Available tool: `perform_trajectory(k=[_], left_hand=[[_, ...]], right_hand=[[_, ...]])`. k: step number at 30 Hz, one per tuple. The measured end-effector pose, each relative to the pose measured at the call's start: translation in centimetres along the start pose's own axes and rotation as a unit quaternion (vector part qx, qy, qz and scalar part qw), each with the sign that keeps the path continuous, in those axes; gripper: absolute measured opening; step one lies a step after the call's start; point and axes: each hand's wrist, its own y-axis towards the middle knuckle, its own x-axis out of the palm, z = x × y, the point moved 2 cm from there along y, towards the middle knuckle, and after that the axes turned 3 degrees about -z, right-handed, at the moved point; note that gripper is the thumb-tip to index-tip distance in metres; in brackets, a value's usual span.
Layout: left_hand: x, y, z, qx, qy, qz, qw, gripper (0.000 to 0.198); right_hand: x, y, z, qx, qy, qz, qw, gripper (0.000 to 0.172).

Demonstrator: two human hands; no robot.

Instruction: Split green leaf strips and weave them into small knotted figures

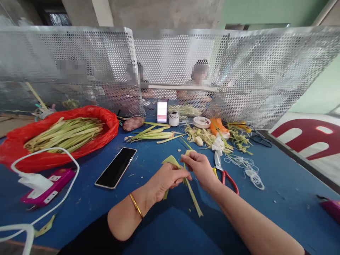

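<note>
Both hands meet over the blue table, working pale green leaf strips [194, 200]. My left hand [171, 175], with a gold bangle [136, 205] on its wrist, is closed on the strips, thumb and forefinger pinching. A broad folded strip stands up behind its knuckles. My right hand [199, 167] is closed in a pinch on the same leaf, its fingertips close to the left thumb. One long strip end hangs below the hands toward me. How the strips cross between the fingers is partly hidden. Red-handled scissors [228, 180] lie just right of my right hand.
On the left are a red plastic bag [110, 122] of long leaves [69, 132], a black phone [117, 168] and a purple power strip [50, 187]. Leaf strips [151, 134], a tape roll [202, 122], scraps [198, 136] and white string [253, 173] lie farther back. A perforated screen [175, 53] separates people opposite.
</note>
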Motion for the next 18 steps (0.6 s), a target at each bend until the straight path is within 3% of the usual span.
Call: perform_trajectory(k=[3,5,7,9,11,14,18], left_hand=[[0.0,-0.3,0.3,-0.002,-0.003,-0.016,1.0,0.031],[0.2,-0.3,0.3,-0.003,-0.004,-0.026,1.0,0.037],[0.4,-0.3,0.3,-0.002,-0.001,-0.038,0.999,0.038],[0.8,-0.3,0.2,-0.001,-0.002,-0.046,0.999,0.034],[1.2,-0.4,0.2,0.003,-0.011,-0.047,0.999,0.028],[1.6,-0.7,0.2,0.006,-0.011,-0.047,0.999,0.027],[1.7,-1.0,0.5,0.016,0.019,-0.042,0.999,0.037]], right_hand=[[-1.6,-0.2,-1.6,-0.053,-0.23,0.046,0.971,0.047],[-2.4,-0.3,-2.8,-0.103,-0.285,0.064,0.951,0.043],[-2.4,-0.5,-3.4,-0.106,-0.218,-0.05,0.969,0.032],[-1.8,-0.8,-3.3,-0.041,-0.086,-0.194,0.976,0.025],[-1.1,-1.1,-2.9,0.035,0.029,-0.262,0.964,0.023],[-0.4,-1.2,-2.7,0.072,0.108,-0.249,0.96,0.021],[-0.2,-1.2,-3.1,0.056,0.14,-0.125,0.981,0.021]])
